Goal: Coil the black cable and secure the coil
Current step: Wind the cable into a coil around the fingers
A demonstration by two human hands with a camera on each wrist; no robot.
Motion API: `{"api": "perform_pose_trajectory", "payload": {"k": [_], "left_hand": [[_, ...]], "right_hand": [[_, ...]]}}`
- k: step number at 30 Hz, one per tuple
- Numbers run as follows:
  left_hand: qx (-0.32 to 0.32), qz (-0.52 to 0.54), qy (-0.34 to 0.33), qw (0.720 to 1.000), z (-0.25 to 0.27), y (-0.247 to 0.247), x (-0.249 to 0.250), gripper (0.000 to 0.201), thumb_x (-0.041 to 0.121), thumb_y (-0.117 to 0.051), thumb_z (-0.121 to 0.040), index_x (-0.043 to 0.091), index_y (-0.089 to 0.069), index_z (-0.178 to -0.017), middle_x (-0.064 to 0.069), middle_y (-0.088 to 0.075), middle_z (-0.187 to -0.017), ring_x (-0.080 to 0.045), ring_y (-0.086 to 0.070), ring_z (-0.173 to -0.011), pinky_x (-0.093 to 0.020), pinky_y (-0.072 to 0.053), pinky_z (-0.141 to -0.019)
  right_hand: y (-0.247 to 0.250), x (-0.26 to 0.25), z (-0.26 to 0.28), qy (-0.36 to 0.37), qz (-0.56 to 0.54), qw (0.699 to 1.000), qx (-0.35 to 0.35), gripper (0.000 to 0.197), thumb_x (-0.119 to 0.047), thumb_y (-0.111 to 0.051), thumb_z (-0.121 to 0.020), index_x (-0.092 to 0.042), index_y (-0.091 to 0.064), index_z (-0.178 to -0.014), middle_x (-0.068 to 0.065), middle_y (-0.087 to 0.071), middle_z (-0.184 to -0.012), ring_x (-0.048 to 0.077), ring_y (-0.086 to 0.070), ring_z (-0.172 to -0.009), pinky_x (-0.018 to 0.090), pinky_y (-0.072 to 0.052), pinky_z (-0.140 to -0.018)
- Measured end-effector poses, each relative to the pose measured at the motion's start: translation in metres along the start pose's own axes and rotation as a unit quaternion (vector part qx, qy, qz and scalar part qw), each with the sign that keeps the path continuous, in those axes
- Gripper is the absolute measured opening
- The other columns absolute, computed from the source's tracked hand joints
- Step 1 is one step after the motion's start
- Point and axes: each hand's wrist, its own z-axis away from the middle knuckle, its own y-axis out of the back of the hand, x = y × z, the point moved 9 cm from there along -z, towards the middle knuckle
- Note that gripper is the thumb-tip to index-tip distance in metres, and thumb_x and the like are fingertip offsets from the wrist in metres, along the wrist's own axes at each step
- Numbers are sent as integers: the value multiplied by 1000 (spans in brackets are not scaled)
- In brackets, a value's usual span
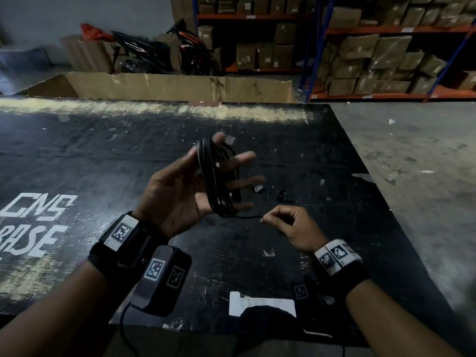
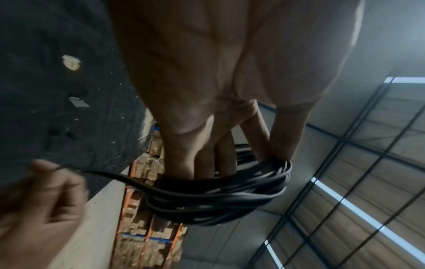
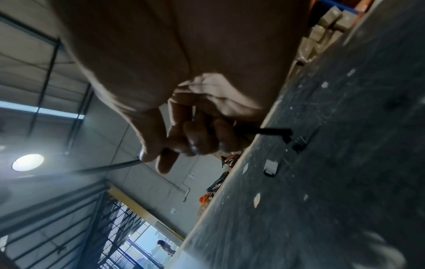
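Note:
The black cable [image 1: 219, 176] is wound in several loops around the spread fingers of my left hand [image 1: 195, 181], which is held palm up above the black table. In the left wrist view the coil [image 2: 218, 196] circles the straight fingers [image 2: 179, 160]. A short free end [image 1: 244, 216] runs from the coil's bottom to my right hand [image 1: 283, 220], which pinches it with curled fingers. In the right wrist view the right-hand fingers [image 3: 190, 138] curl around the cable, and a black end piece [image 3: 271, 132] sticks out past them.
The black table [image 1: 322, 240] carries scattered white paper scraps and small black bits [image 1: 282, 195] just right of the hands. A white label [image 1: 260, 302] lies near the front edge. A long cardboard box [image 1: 167, 86] stands behind the table; shelving with cartons [image 1: 373, 52] rises at the back right.

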Motion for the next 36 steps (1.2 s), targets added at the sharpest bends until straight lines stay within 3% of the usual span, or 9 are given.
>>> {"api": "perform_pose_trajectory", "payload": {"k": [4, 8, 11, 14, 20, 23, 25, 30, 36], "left_hand": [[13, -71, 83, 994, 8, 13, -50, 43, 30, -54, -101, 17, -56, -142, -24, -38, -161, -53, -36, -146, -77, -18, -116], [97, -169, 131, 972, 17, 46, -86, 43, 28, -61, -97, 12, -64, -137, -22, -57, -149, -48, -52, -137, -75, -28, -115], [172, -209, 131, 954, 18, 64, -89, 39, 29, -55, -100, 15, -67, -135, -16, -65, -142, -42, -60, -131, -68, -35, -114], [227, -228, 107, 941, 17, 78, -83, 40, 31, -52, -101, 18, -66, -136, -14, -68, -139, -37, -64, -127, -61, -40, -113], [280, -190, 20, 941, 11, 97, -59, 39, 33, -49, -104, 19, -65, -137, -14, -69, -136, -36, -68, -121, -55, -48, -103], [284, -135, -30, 949, 4, 96, -49, 37, 36, -51, -102, 26, -69, -132, -11, -72, -129, -29, -71, -109, -58, -43, -107], [284, -87, -59, 953, -2, 94, -44, 37, 36, -51, -101, 26, -69, -131, -16, -66, -140, -30, -69, -116, -55, -49, -104], [260, -32, -93, 961, -13, 84, -39, 44, 42, -51, -95, 31, -62, -137, -12, -66, -142, -38, -58, -134, -55, -48, -105], [228, 28, -121, 966, -23, 72, -36, 51, 34, -51, -98, 21, -52, -148, -11, -74, -128, -28, -72, -117, -49, -60, -92]], "right_hand": [[30, -35, -27, 51, 82, 993, 74, 11, -18, -77, -86, -11, -74, -79, -1, -72, -73, -1, -63, -66, 18, -49, -67], [24, -86, -40, 98, 143, 985, 14, 16, -21, -83, -81, -7, -77, -80, 6, -78, -80, 14, -74, -75, 27, -58, -69], [8, -112, -35, 119, 222, 968, -20, 16, -29, -84, -80, -14, -78, -78, -3, -78, -75, 10, -73, -72, 27, -57, -64], [-2, -122, -26, 117, 257, 959, -20, 13, -31, -81, -82, -19, -80, -79, -11, -75, -72, -2, -69, -67, 15, -47, -60], [-15, -115, -1, 127, 195, 971, 52, 16, -22, -71, -91, -22, -82, -102, -14, -76, -74, -5, -69, -66, 7, -48, -64], [-19, -107, 13, 125, 106, 979, 124, 19, -17, -73, -90, -19, -81, -106, -6, -78, -71, -4, -71, -62, 5, -48, -63], [-22, -102, 20, 122, 59, 979, 154, 18, -14, -75, -89, -16, -81, -105, -2, -80, -77, -8, -68, -57, 3, -46, -60], [-22, -84, 30, 108, -1, 968, 225, 9, -17, -82, -83, -15, -83, -91, -5, -80, -81, 1, -69, -56, 14, -52, -58], [-19, -72, 27, 74, -38, 968, 235, 7, -19, -82, -83, -14, -78, -79, -4, -75, -63, 11, -68, -49, 24, -55, -52]]}}
